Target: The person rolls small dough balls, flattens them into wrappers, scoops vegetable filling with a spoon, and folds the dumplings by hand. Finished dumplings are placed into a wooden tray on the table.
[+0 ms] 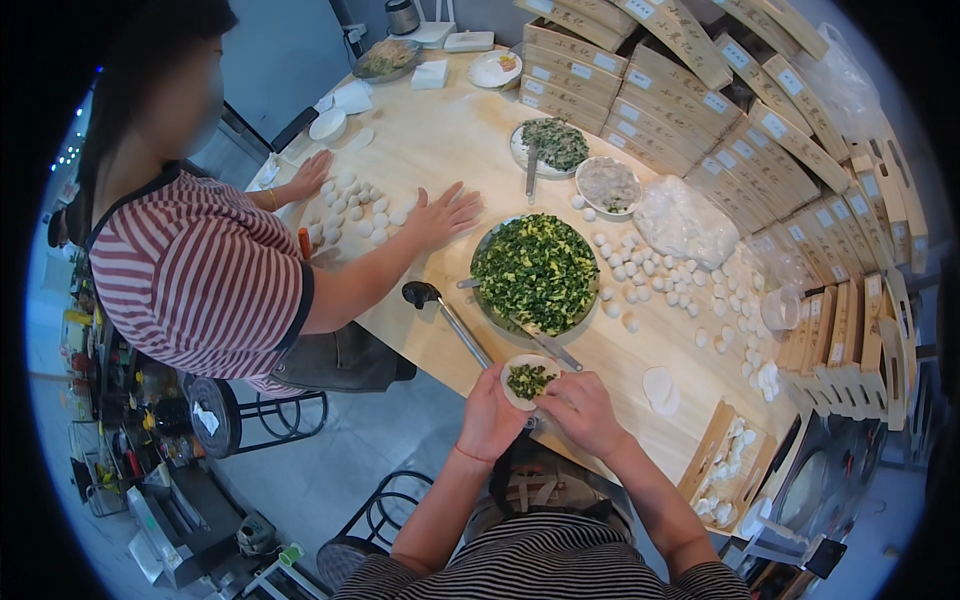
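A round dough wrapper [511, 384] topped with chopped green and yellow filling [529, 381] rests in my left hand [489, 420], just off the table's near edge. My right hand [583, 411] has its fingers at the wrapper's right rim, seemingly pinching it. Beyond my hands stands a large round bowl of chopped greens and yellow bits [536, 274]. A flat metal spatula [551, 349] leans out over that bowl's near rim, its handle end close to my right hand. One flat wrapper [661, 390] lies on the wood to the right.
Dough balls [660, 283] are scattered on the right beside a plastic bag of dough [686, 221]. Stacked wooden trays [675, 112] line the far side. A wooden tray with dumplings [721, 472] sits near right. At left, a co-worker's hands [446, 214] are over the table [427, 135].
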`<action>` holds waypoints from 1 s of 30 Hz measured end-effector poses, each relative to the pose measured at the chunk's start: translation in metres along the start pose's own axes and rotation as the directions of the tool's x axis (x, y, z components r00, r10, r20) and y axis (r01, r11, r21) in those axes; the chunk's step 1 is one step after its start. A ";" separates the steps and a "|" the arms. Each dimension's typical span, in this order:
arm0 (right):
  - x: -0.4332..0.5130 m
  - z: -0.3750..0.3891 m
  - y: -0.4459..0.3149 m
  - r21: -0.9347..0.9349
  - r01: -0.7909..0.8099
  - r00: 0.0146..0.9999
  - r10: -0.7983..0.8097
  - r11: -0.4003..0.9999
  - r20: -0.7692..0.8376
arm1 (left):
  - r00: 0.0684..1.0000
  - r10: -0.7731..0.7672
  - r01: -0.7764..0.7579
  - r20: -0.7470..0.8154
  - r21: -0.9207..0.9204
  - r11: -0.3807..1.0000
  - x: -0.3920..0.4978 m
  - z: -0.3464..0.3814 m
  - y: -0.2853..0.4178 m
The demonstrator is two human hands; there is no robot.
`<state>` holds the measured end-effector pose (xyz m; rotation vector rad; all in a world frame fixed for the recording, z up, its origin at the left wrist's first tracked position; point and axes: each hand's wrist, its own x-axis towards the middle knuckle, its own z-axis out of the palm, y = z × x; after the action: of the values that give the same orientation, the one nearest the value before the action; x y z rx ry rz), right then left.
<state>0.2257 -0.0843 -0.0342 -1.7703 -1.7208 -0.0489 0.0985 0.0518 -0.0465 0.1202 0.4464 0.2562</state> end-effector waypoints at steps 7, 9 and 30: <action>0.029 -0.030 -0.027 0.313 -0.248 0.934 0.312 0.917 -0.173 | 0.960 0.157 -0.243 0.232 0.411 0.879 -0.020 0.050 -0.001; 0.035 -0.040 -0.032 0.387 -0.318 0.900 0.404 0.865 -0.162 | 0.933 0.204 -0.341 0.295 0.555 0.759 -0.024 0.060 -0.001; 0.050 -0.056 -0.051 0.503 -0.484 0.765 0.625 0.716 -0.153 | 0.869 0.370 -0.457 0.328 0.819 0.348 -0.030 0.069 -0.015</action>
<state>0.2095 -0.0707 0.0537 -1.7454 -0.8170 0.2896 0.1063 0.0254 0.0255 1.3264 0.4163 0.5082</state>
